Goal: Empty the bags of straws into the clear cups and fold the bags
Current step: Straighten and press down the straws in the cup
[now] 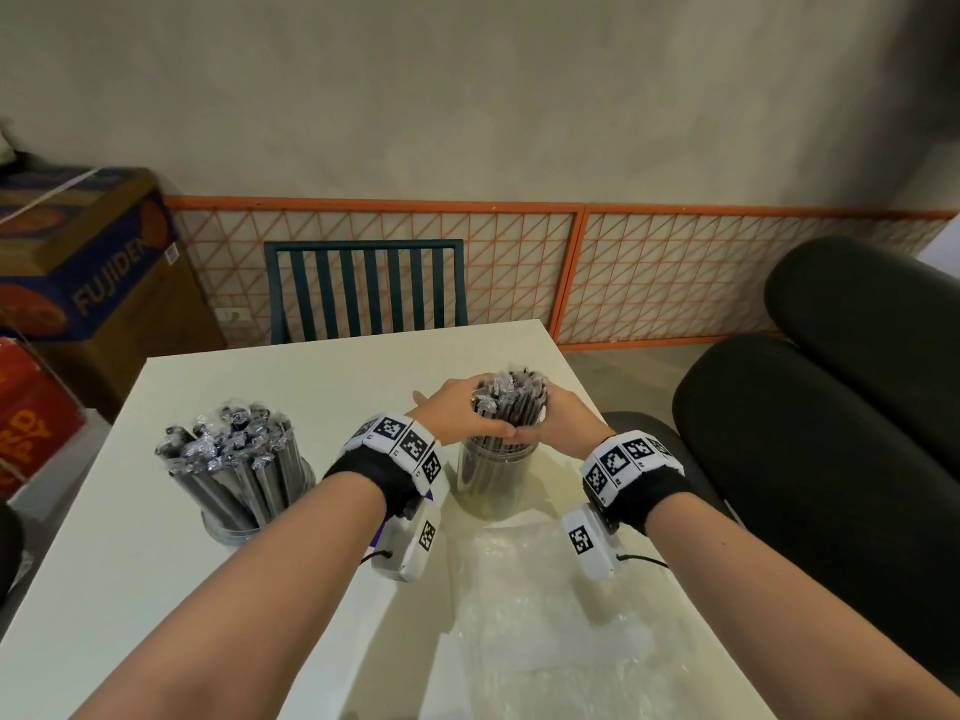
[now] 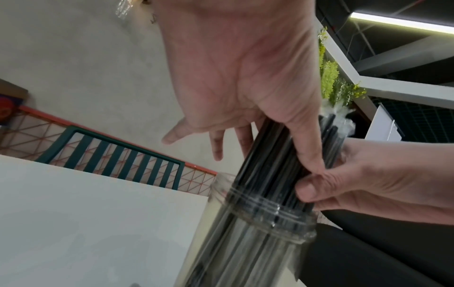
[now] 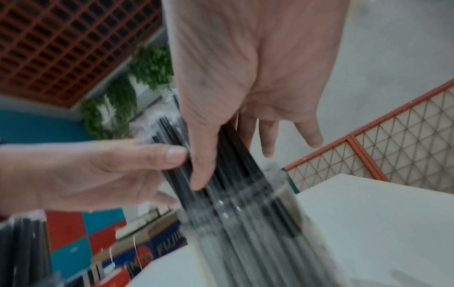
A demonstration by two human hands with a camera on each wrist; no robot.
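Two clear cups stand on the white table (image 1: 156, 511). The left cup (image 1: 234, 527) is full of wrapped black straws (image 1: 228, 449). The right cup (image 1: 493, 485) holds a bundle of black straws (image 1: 511, 402) that stands upright and rises above its rim. My left hand (image 1: 460, 415) and right hand (image 1: 563, 423) grip this bundle from either side just above the rim, thumbs meeting at the front. In the left wrist view my thumb (image 2: 307, 147) presses on the bundle (image 2: 267, 155). The right wrist view shows the same bundle (image 3: 228, 161), blurred. An empty clear bag (image 1: 545, 605) lies flat in front of the right cup.
A dark green slatted chair (image 1: 363, 293) stands at the table's far edge before an orange mesh fence (image 1: 675, 262). Cardboard boxes (image 1: 88, 272) are stacked at the left. Black round cushions (image 1: 831, 433) lie close to the table's right edge.
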